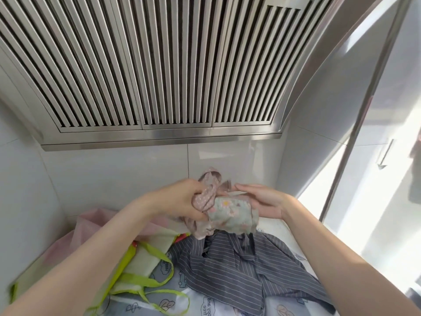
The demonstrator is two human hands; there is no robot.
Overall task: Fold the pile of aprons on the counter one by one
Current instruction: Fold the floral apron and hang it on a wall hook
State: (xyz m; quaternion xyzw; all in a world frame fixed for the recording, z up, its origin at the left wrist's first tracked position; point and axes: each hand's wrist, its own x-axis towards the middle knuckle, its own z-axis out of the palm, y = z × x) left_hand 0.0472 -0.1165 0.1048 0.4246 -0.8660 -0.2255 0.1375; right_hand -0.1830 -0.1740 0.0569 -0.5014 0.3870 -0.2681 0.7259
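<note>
Gripping the bunched floral apron (230,213), left hand (182,201) curls round it; right hand (262,201), fingers straight, steadies it above the striped apron (239,270).

Left hand (182,199) gripping bunched apron (230,215), right hand (262,201)

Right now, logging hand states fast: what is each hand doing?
Left hand: grips the pink dotted apron.
Right hand: open, fingers straight against the floral fabric.

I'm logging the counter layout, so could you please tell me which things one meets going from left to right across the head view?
Pink sheer apron → lime-trimmed apron → left hand gripping the floral apron → right hand, fingers straight against it. The grey striped apron spreads beneath, so its place is unclear.
</note>
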